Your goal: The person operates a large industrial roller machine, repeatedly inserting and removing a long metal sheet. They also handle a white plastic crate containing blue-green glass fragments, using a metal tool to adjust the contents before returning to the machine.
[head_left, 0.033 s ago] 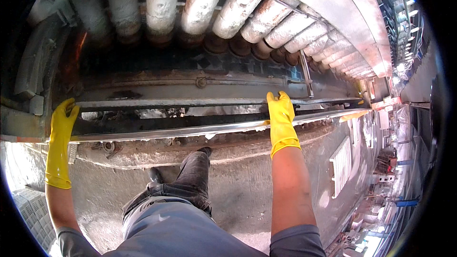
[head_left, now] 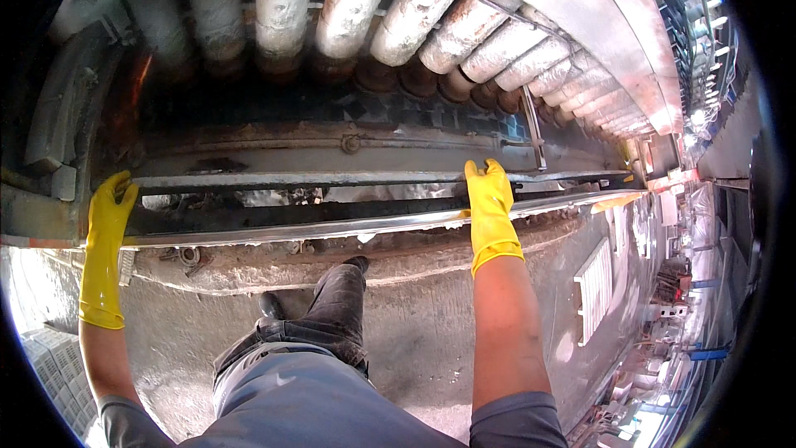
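Note:
A long, narrow metal bar (head_left: 332, 179) runs from left to right in front of me, its upper face pale and crusted. My left hand (head_left: 113, 201), in a yellow rubber glove, is closed around its left end. Farther right, my right hand (head_left: 491, 192), gloved the same way, grips the bar with fingers curled over its far edge. Parts of the fingers are hidden by the gloves' own bulk. Nearer to me, a shiny metal rail (head_left: 332, 231) lies roughly parallel, and my right wrist crosses above it. A dark gap separates bar and rail.
Thick, worn rollers (head_left: 286, 12) stand in a row beyond the trough. A thin upright metal strip (head_left: 533, 129) rises right of my right hand. Below the rail is a rough ledge (head_left: 240, 275). A white slatted panel (head_left: 594, 290) lies on the floor at right; pale crates (head_left: 62, 369) stand lower left.

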A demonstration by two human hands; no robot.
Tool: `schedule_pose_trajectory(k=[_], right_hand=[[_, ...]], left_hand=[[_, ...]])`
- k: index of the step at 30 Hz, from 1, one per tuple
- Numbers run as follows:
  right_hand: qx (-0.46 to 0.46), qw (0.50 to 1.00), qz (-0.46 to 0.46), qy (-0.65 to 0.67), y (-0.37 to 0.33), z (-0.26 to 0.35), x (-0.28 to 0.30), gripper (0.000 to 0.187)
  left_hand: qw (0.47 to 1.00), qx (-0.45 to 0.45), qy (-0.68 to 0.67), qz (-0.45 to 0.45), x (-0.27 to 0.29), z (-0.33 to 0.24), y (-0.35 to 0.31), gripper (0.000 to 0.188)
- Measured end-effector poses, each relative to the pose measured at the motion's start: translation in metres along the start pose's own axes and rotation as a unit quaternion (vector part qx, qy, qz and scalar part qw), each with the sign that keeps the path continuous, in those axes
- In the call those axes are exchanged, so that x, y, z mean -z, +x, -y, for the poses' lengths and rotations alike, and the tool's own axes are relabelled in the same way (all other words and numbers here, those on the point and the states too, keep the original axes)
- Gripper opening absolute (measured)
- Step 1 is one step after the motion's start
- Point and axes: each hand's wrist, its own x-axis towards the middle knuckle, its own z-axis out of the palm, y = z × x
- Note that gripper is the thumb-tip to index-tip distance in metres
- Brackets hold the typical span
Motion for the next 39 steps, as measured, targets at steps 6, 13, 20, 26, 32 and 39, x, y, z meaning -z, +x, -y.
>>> schedule_pose_trajectory(k=[6, 13, 20, 26, 32, 39], right_hand=[[-0.004, 1.0, 0.004, -0.005, -0.016, -0.02, 0.002, 0.065], [-0.013, 1.0, 0.01, 0.014, -0.033, -0.033, 0.006, 0.065], [-0.012, 1.0, 0.009, 0.027, -0.043, -0.044, 0.007, 0.066], [-0.014, 0.999, 0.012, 0.037, -0.049, -0.048, 0.01, 0.065], [-0.01, 1.0, 0.01, 0.025, -0.052, -0.055, 0.007, 0.065], [0.031, 0.998, -0.031, -0.044, -0.038, -0.102, -0.01, 0.068]], left_hand=[[1.0, 0.001, -0.018, 0.002, -0.002, 0.015, -0.026, 0.039], [1.0, 0.011, -0.021, -0.01, -0.003, 0.021, -0.048, 0.04], [1.0, 0.006, 0.003, -0.012, -0.001, 0.025, -0.062, 0.04], [1.0, 0.005, -0.015, -0.01, -0.002, 0.03, -0.069, 0.04], [1.0, -0.008, -0.012, -0.019, -0.002, 0.036, -0.077, 0.039], [0.999, -0.03, 0.015, -0.024, -0.005, 0.021, -0.096, 0.036]])
